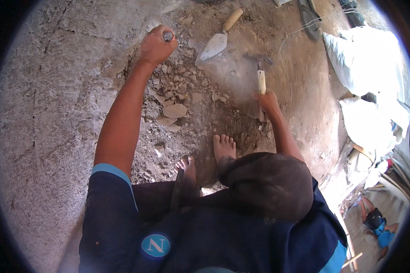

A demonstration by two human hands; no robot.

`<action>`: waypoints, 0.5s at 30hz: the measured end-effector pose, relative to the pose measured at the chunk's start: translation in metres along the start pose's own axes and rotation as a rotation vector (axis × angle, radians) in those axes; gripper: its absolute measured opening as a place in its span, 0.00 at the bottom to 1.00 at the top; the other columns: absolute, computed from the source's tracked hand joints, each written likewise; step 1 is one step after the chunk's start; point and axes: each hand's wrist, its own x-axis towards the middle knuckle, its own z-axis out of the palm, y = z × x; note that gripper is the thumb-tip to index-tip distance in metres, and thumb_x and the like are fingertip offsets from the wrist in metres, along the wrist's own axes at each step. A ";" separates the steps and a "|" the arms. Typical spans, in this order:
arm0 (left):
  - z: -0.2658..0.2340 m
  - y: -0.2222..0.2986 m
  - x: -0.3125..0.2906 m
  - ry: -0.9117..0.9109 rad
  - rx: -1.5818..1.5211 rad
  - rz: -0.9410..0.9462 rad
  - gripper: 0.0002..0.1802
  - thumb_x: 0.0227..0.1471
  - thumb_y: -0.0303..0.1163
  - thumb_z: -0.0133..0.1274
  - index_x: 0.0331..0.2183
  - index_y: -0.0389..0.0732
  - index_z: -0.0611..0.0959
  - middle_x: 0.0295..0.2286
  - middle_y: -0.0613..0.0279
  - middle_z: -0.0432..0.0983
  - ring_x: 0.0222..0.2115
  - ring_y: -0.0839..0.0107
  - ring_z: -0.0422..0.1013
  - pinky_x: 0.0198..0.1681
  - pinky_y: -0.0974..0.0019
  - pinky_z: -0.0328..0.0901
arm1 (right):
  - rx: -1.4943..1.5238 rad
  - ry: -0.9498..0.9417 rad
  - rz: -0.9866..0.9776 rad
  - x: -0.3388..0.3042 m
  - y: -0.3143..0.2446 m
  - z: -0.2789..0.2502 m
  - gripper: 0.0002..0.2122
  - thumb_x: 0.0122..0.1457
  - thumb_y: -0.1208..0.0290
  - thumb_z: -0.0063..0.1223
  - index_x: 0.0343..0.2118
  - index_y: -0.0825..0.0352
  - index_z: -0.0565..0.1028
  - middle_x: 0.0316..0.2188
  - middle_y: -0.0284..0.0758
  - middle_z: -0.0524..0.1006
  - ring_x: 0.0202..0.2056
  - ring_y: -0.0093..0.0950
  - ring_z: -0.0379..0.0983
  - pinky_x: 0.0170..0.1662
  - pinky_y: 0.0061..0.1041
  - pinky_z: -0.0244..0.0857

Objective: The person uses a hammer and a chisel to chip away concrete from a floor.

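My left hand (pixel 157 44) is closed in a fist around a chisel (pixel 168 36); only its round metal end shows above the fingers. The fist is beside the rough grey wall, over broken rubble (pixel 175 86). My right hand (pixel 269 102) grips the pale wooden handle of a hammer (pixel 261 82). Its dark head, a little blurred, points away from me over the dusty ground. Between and beyond my hands lies a pointing trowel (pixel 213 47) with a wooden handle, which neither hand touches. A flat stone chunk (pixel 175 110) rests among the rubble.
The rough wall (pixel 54 113) runs along my left. My bare feet (pixel 224 146) are on the rubble. White sacks (pixel 366 59) and a sandal (pixel 310 20) lie to the right, with a thin wire (pixel 289 36) nearby. Another person (pixel 381 230) is lower right, past some sticks.
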 end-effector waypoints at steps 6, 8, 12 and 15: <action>0.010 -0.009 0.013 0.040 -0.324 -0.327 0.24 0.44 0.50 0.60 0.39 0.44 0.80 0.35 0.52 0.78 0.36 0.57 0.75 0.37 0.54 0.69 | 0.149 -0.080 0.203 0.002 -0.023 0.018 0.10 0.48 0.71 0.60 0.25 0.72 0.72 0.15 0.35 0.71 0.13 0.28 0.70 0.15 0.30 0.62; 0.018 -0.022 0.017 0.050 -0.337 -0.309 0.24 0.45 0.50 0.59 0.38 0.41 0.79 0.34 0.52 0.78 0.35 0.58 0.75 0.36 0.54 0.69 | 0.180 -0.106 0.202 0.006 -0.027 0.022 0.09 0.48 0.72 0.60 0.26 0.72 0.72 0.17 0.34 0.70 0.14 0.27 0.68 0.17 0.29 0.62; 0.008 -0.020 -0.011 -0.458 -0.195 -0.501 0.23 0.43 0.46 0.59 0.36 0.37 0.78 0.33 0.51 0.78 0.35 0.58 0.76 0.36 0.56 0.69 | 0.149 -0.126 0.178 0.013 -0.021 0.019 0.08 0.49 0.74 0.59 0.25 0.71 0.71 0.17 0.32 0.69 0.15 0.25 0.66 0.18 0.27 0.61; 0.010 -0.026 -0.045 -0.495 0.113 -0.313 0.21 0.40 0.41 0.60 0.35 0.37 0.78 0.34 0.49 0.78 0.36 0.59 0.75 0.38 0.57 0.69 | 0.127 -0.173 0.146 0.014 -0.023 0.018 0.07 0.49 0.74 0.58 0.24 0.69 0.70 0.17 0.31 0.69 0.16 0.24 0.66 0.18 0.27 0.62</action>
